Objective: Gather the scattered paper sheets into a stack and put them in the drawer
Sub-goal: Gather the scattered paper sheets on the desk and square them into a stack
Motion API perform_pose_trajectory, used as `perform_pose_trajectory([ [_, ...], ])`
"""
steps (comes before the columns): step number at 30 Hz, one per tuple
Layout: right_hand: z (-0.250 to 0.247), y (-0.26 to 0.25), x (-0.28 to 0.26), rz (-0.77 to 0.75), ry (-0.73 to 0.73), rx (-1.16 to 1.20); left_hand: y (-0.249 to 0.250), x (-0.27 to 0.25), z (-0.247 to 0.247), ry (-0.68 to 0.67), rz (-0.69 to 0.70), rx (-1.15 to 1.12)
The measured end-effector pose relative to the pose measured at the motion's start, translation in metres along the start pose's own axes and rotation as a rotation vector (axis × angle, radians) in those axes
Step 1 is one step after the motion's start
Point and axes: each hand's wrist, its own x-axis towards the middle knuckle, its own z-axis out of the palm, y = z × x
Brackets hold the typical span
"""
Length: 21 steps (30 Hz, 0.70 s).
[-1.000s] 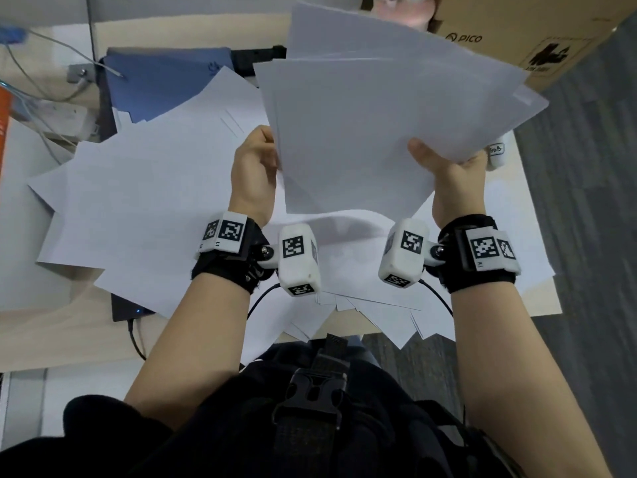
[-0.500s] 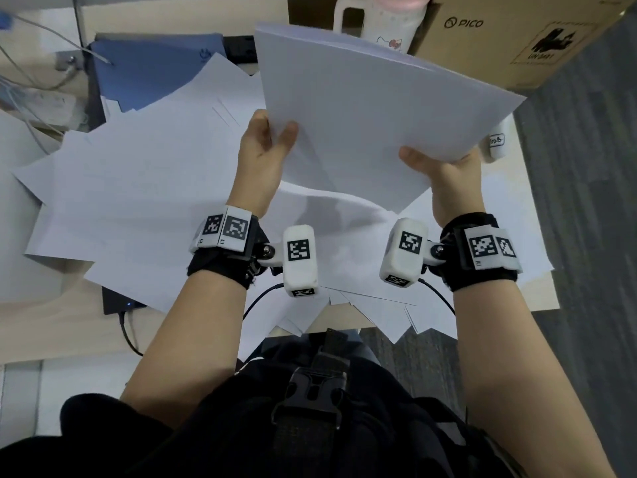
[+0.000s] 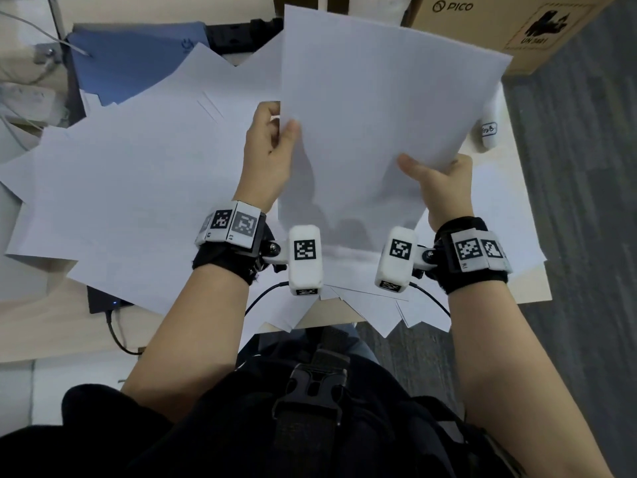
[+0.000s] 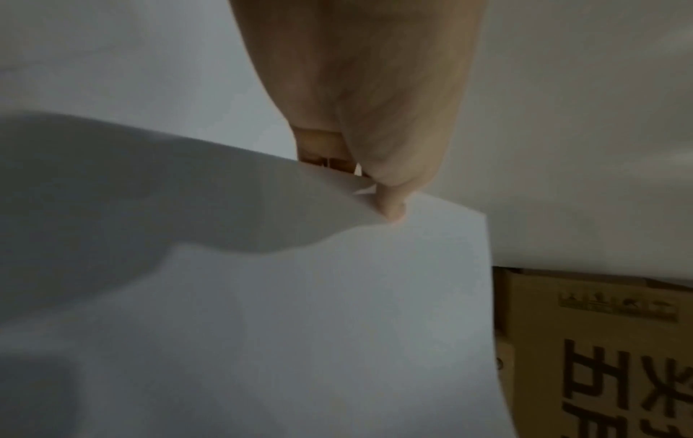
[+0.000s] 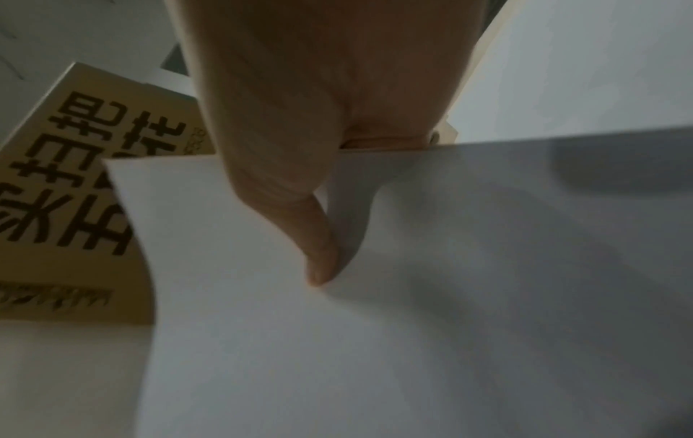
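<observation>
Pale wooden desk (image 3: 517, 215) lies under scattered paper sheets (image 3: 138, 188), several overhanging its near edge. Above the desk, a held stack (image 3: 375, 108) is lifted clear; the left hand (image 3: 267, 157) pinches its left edge, the right hand (image 3: 437, 184) grips its near right corner. Beyond the desk stands a cardboard box (image 3: 510, 25); grey carpet (image 3: 586, 201) runs along its right side.

A squared stack of white sheets (image 3: 375, 108) is held tilted above the surface (image 3: 517, 188); loose white sheets (image 3: 138, 188) lie fanned across it, some overhanging its near edge.
</observation>
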Motion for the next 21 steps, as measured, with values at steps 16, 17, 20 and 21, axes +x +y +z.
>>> perform_pose_trajectory([
  [16,-0.042,0.112,0.024,0.452,0.222,-0.35,-0.094,-0.014,0.052,-0.023,-0.462,0.586],
  [17,-0.042,0.114,0.025,0.455,0.22,-0.361,-0.095,-0.011,0.053,-0.008,-0.476,0.602],
  [20,-0.042,0.119,0.029,0.466,0.211,-0.397,-0.099,-0.003,0.058,0.031,-0.487,0.554],
  [21,-0.042,0.119,0.03,0.469,0.205,-0.403,-0.101,-0.001,0.06,0.04,-0.497,0.512],
])
